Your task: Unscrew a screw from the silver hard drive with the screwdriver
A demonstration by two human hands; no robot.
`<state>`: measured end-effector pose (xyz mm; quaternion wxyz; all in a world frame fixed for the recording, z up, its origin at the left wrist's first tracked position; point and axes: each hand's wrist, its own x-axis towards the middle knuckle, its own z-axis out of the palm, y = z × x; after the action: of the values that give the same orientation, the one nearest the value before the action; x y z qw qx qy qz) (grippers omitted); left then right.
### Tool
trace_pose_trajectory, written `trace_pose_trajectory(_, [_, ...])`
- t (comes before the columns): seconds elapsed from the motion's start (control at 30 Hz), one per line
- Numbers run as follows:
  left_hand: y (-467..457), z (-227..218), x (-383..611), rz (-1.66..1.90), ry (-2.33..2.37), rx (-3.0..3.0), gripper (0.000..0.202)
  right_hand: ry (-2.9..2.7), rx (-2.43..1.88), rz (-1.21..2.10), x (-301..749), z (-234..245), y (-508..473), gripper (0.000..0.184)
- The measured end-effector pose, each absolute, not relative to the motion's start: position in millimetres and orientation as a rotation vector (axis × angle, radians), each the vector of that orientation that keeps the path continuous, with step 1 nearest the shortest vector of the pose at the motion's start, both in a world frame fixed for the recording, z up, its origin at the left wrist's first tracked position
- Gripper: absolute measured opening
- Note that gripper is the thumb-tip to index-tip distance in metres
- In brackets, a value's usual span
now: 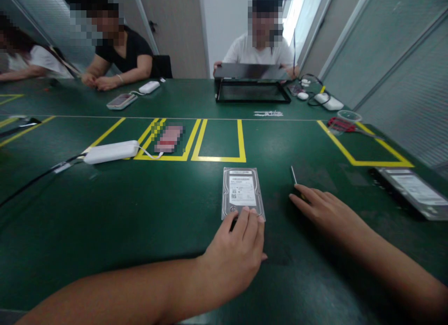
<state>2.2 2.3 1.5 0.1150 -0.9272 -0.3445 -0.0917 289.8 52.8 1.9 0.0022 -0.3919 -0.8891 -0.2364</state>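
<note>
A silver hard drive [242,190] with a white label lies flat on the green table in front of me. My left hand [241,241] grips its near end, fingertips on the top face and the underside of the grip hidden. To the right, my right hand [315,206] rests low over the table, its fingers closed around a screwdriver [293,174]. Only the thin metal shaft shows clearly, pointing away from me; the hand covers most of the handle. A gap of bare table separates the screwdriver from the drive.
Another drive-like unit [416,192] lies at the right. Yellow tape outlines [219,159] mark the table. A white power strip [112,152] and a phone [170,138] are at left. Across the table, a person [259,49] holds a dark panel [250,72]; other people sit left.
</note>
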Motion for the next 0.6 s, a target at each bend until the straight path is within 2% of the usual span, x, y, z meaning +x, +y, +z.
trace_pose_trajectory(0.1, [4, 1, 2, -0.290, -1.016, -2.728, 0.061, -2.781, -1.259, -0.652, 300, -1, 53, 0.051])
trace_pose_trajectory(0.27, [4, -1, 1, -0.308, -1.023, -2.732, 0.064, -2.692, -1.428, -0.577, 332, 9, 54, 0.047])
trace_pose_trajectory(0.37, [4, 0, 1, -0.312, -1.021, -2.734, 0.065, -2.615, -1.674, -0.591, 369, 18, 56, 0.042])
trace_pose_trajectory(0.53, [4, 1, 0, -0.319, -1.015, -2.729, 0.064, -2.433, -2.211, -0.513, 448, 12, 61, 0.045])
trace_pose_trajectory(0.6, [4, 1, 0, -0.316, -1.016, -2.728, 0.065, -2.418, -2.263, -0.456, 472, 6, 63, 0.043])
